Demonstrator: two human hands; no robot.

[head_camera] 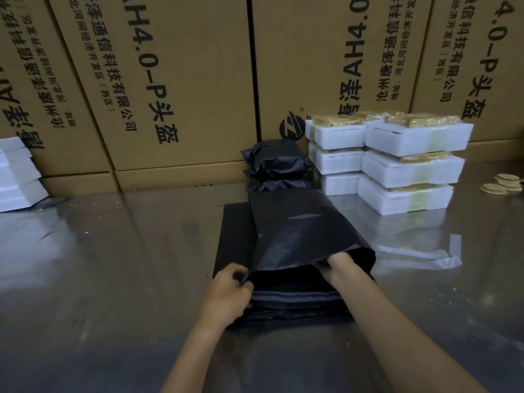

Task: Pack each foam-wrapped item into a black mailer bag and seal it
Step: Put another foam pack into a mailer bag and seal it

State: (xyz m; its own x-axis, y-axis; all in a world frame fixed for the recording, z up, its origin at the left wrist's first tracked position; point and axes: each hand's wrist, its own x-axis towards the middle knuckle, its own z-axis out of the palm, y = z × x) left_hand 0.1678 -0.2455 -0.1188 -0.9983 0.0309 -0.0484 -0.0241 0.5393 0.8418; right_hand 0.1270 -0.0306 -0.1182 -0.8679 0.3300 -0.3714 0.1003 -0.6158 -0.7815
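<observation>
Here the left hand [226, 290] pinches the mailer bag's [300, 231] mouth; right grip [336, 263] hidden inside, unreadable. Spread the mouth wide before loading the foam-wrapped item.

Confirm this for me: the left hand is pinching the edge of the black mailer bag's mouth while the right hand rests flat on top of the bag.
Not quite. The head view shows the right hand reaching inside the open mouth of the black mailer bag, its fingers hidden, not flat on top. The left hand does pinch the edge of the mouth.
</observation>
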